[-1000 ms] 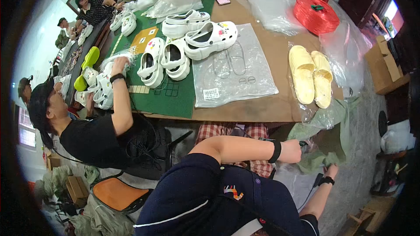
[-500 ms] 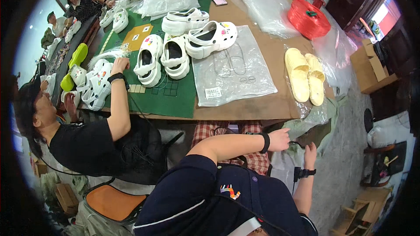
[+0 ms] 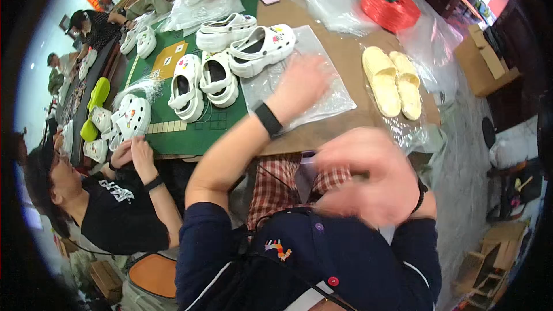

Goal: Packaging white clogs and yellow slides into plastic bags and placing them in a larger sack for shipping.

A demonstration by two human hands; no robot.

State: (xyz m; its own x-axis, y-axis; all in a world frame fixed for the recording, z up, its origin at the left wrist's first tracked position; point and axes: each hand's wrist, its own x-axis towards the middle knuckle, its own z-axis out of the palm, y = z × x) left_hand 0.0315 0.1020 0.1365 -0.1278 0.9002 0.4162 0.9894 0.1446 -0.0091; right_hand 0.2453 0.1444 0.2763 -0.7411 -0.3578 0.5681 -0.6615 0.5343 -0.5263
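Above the clear plastic bag (image 3: 331, 97), the left hand (image 3: 304, 82) reaches out as a blur, its fingers too smeared to tell whether they pinch, press or touch anything. The bag lies flat on the brown-topped table (image 3: 344, 39), greyish and see-through, with shiny creases and a squarish outline. A white clog (image 3: 266, 52) with coloured charms overlaps its upper left corner, and a green mat (image 3: 222, 118) spreads to its left. Right of the bag rests a pair of pale yellow slide sandals (image 3: 381, 83) on clear film. Nearer the wearer than the bag, the right hand (image 3: 380, 177) is also strongly blurred; whether its fingers are curled around something cannot be told. The left hand and wrist hide much of the bag's middle and lower left part.
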